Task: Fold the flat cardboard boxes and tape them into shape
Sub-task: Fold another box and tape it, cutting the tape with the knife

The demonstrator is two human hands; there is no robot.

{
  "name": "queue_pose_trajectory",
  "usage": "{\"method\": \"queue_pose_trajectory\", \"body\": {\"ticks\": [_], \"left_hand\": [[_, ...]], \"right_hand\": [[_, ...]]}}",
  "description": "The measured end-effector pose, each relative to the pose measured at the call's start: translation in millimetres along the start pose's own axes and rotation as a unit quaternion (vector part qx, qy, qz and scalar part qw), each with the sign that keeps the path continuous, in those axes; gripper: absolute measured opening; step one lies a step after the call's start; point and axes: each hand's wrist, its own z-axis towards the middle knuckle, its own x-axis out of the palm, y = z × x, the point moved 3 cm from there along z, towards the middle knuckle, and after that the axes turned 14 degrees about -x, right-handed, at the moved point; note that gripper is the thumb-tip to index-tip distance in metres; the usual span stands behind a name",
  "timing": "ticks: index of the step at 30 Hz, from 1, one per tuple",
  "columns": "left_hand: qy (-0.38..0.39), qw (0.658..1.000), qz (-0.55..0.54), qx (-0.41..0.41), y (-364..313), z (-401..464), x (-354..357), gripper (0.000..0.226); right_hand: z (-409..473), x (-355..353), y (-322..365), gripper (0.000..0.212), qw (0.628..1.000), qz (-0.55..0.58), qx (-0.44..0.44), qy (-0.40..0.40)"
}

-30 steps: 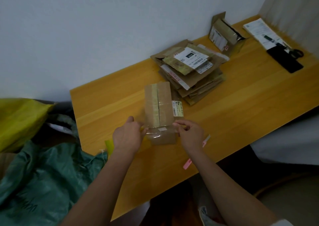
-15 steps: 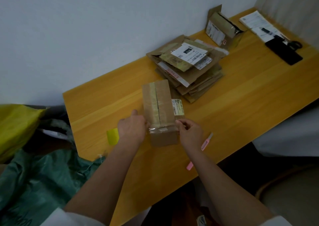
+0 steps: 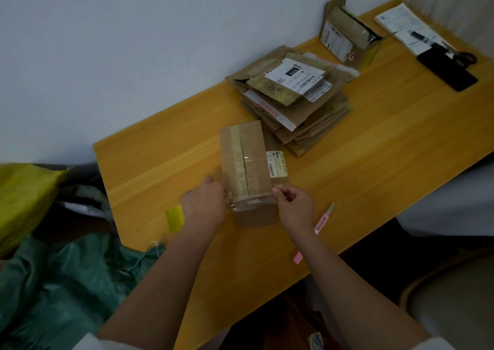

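From the head view, the box (image 3: 246,168) I am taping stands on the bench (image 3: 374,168), and I take it as my landmark. It is folded into shape, its top seam running away from me under old tape. A strip of clear tape (image 3: 251,202) crosses its near top edge and bends down onto the near face, which I judge is meant to lock the flaps there.

My left hand (image 3: 204,205) presses against the box's left near corner, fingers curled over the end of the strip; I cannot tell whether it pinches the tape or only pushes it flat. My right hand (image 3: 295,206) is at the box's right near corner, thumb and forefinger pinched on the other end of the strip. Holding both ends this way keeps the tape taut so that it can go down without wrinkles, I think.

Just right of the box, past my right hand, a pink cutter (image 3: 322,222) lies within reach, probably for trimming tape. To the box's left, near the bench edge, lies a yellow roll (image 3: 174,217); what it is I cannot say. Behind the box to the right is the stack of flat boxes (image 3: 294,101) not yet folded, and behind that another folded box (image 3: 344,37) by the wall.
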Motion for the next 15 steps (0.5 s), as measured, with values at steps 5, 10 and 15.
{"method": "queue_pose_trajectory", "body": {"ticks": [5,10,15], "left_hand": [[-0.012,1.0,-0.003,0.016,3,3,6,0.034],[-0.024,1.0,-0.01,0.018,0,12,9,0.031],[-0.033,0.999,-0.021,-0.007,-3,22,14,0.033]], "right_hand": [[1,2,-3,0.009,0.999,0.018,0.037,-0.008],[5,3,-14,0.009,0.99,0.05,0.133,-0.008],[13,1,-14,0.013,0.983,0.056,0.176,0.01]]}}
